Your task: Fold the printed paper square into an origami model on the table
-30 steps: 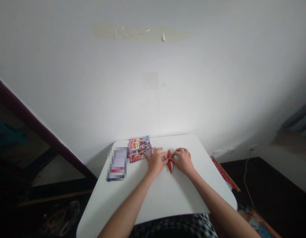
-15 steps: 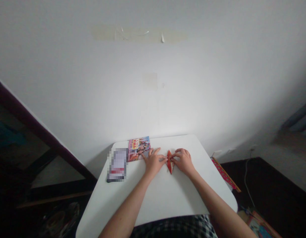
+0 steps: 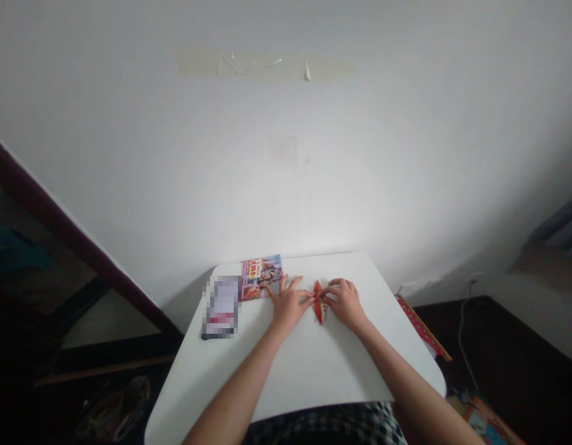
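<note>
A small piece of folded red paper (image 3: 320, 311), narrow and pointed at both ends, lies on the white table (image 3: 313, 371) between my hands. My left hand (image 3: 288, 304) pinches its left edge with thumb and index finger, the other fingers spread above the table. From the other side, my right hand (image 3: 345, 301) pinches the paper's right edge, its fingers curled. Fingertips of both hands cover the middle of the paper. Just beyond my left hand is a colourful printed leaflet (image 3: 255, 272).
A phone (image 3: 222, 303) with a blurred screen lies at the table's left side. The table's far edge meets a white wall (image 3: 286, 204). On the right, a red patterned item (image 3: 420, 327) and a pale cable (image 3: 462, 334) are beyond the table edge.
Both hands stay at the folded paper with almost the same grip; the paper's lower part looks slightly more spread. The whole view has shifted a little.
</note>
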A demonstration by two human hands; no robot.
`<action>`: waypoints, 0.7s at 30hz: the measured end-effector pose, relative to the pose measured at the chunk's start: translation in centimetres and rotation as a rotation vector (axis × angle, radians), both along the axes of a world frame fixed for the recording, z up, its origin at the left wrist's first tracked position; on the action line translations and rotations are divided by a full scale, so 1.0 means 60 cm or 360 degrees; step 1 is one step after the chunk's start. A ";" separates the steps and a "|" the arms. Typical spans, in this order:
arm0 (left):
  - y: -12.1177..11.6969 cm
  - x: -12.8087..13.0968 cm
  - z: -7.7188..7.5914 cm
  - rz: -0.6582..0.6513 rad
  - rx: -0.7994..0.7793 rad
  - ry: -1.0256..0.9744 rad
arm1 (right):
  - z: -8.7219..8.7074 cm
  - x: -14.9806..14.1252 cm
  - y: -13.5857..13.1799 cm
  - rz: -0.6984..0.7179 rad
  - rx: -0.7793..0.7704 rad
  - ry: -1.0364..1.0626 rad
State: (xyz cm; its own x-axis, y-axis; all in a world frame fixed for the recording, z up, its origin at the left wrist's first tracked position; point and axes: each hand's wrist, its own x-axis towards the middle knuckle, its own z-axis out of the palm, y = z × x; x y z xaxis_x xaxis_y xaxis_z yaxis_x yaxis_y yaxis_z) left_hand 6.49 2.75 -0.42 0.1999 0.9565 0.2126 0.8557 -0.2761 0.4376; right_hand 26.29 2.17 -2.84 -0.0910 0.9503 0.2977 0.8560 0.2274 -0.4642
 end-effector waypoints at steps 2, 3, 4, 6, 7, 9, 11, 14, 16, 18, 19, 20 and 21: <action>-0.002 -0.001 0.000 -0.0022 -0.0012 -0.0018 | 0.000 0.001 -0.004 0.0030 0.0039 -0.0019; -0.003 -0.002 0.000 -0.0033 -0.0013 -0.0020 | 0.000 0.003 -0.005 0.0045 0.0055 -0.0025; -0.004 -0.003 0.000 -0.0044 -0.0012 -0.0015 | 0.000 0.004 -0.006 0.0055 0.0068 -0.0026; -0.005 -0.006 0.001 -0.0064 -0.0014 0.0007 | -0.001 0.006 -0.006 0.0071 0.0081 -0.0019; -0.005 -0.008 0.001 -0.0071 -0.0016 0.0023 | -0.001 0.008 -0.005 0.0078 0.0083 -0.0013; -0.006 -0.011 0.002 -0.0077 -0.0020 0.0055 | -0.003 0.010 -0.003 0.0093 0.0081 -0.0006; -0.007 -0.013 0.002 -0.0079 -0.0016 0.0077 | -0.006 0.013 -0.002 0.0122 0.0083 -0.0004; -0.008 -0.012 0.003 -0.0084 -0.0008 0.0066 | -0.007 0.016 -0.001 0.0174 0.0088 -0.0012; -0.009 -0.010 0.004 -0.0084 -0.0013 0.0034 | -0.008 0.017 -0.002 0.0196 0.0100 -0.0019; -0.008 -0.008 0.003 -0.0078 -0.0007 -0.0002 | -0.007 0.017 -0.003 0.0200 0.0125 -0.0018; -0.008 -0.007 0.003 -0.0076 -0.0003 -0.0017 | -0.007 0.017 -0.004 0.0200 0.0139 -0.0015; -0.007 -0.007 0.002 -0.0074 -0.0001 -0.0027 | -0.006 0.017 -0.004 0.0195 0.0151 -0.0012; -0.007 -0.006 0.002 -0.0070 -0.0002 -0.0034 | -0.006 0.017 -0.005 0.0190 0.0158 -0.0009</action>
State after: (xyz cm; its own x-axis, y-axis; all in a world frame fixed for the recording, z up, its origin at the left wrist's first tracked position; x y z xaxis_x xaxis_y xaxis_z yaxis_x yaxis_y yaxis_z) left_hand 6.12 2.34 -0.31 0.2370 0.9472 0.2160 0.8332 -0.3125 0.4561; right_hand 27.31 1.88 -3.18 -0.2038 0.8985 0.3889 0.8227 0.3725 -0.4294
